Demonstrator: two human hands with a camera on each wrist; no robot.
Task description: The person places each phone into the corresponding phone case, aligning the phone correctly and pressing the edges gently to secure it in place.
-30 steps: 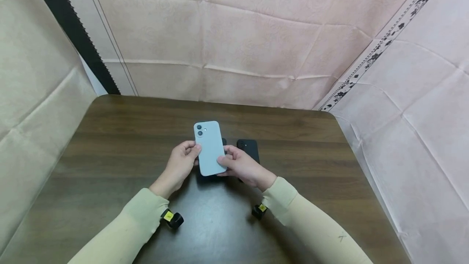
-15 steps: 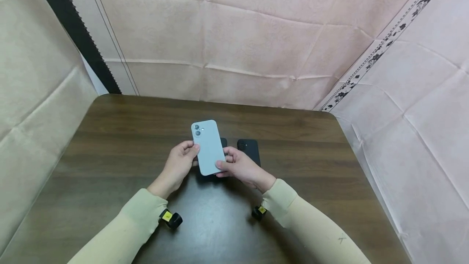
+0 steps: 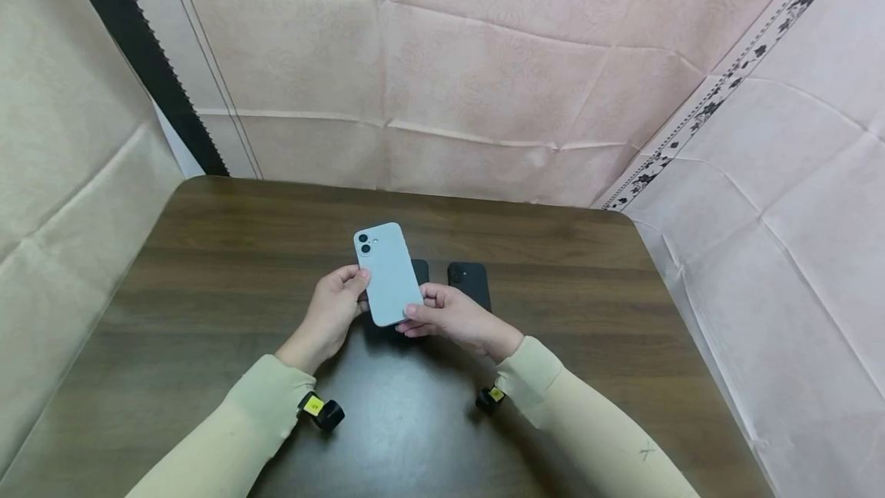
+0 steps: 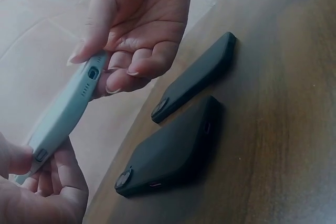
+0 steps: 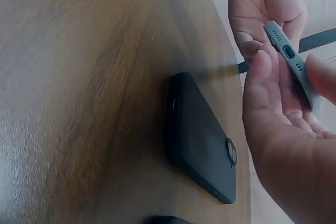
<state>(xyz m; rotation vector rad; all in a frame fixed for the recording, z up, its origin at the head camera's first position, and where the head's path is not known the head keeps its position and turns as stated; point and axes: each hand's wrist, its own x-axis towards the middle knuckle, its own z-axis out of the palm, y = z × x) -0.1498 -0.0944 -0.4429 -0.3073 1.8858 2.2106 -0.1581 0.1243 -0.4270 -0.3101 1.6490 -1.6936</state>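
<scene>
A light blue phone [image 3: 390,275], back with two camera lenses facing up, is held above the table between both hands. My left hand [image 3: 328,310] pinches its left long edge, thumb on the back. My right hand [image 3: 456,318] grips the lower right corner, thumb on the back and fingers beneath. The left wrist view shows its port end and a side-button cutout; the right wrist view shows the charging port [image 5: 288,51] between rows of small holes. Beneath the hands lie two dark phones, one nearer [image 4: 168,148] and one farther [image 4: 194,80], camera sides up.
The brown wooden table [image 3: 242,252] has rounded far corners. Pale cloth [image 3: 484,83] hangs behind it and at both sides, with a black strip [image 3: 145,60] at the left. A small black camera [image 3: 330,415] is strapped to each wrist.
Both hands shift the light blue phone slightly left and away, and it tilts a little more to the left. More of the dark phone behind it shows. The dark phones stay put.
</scene>
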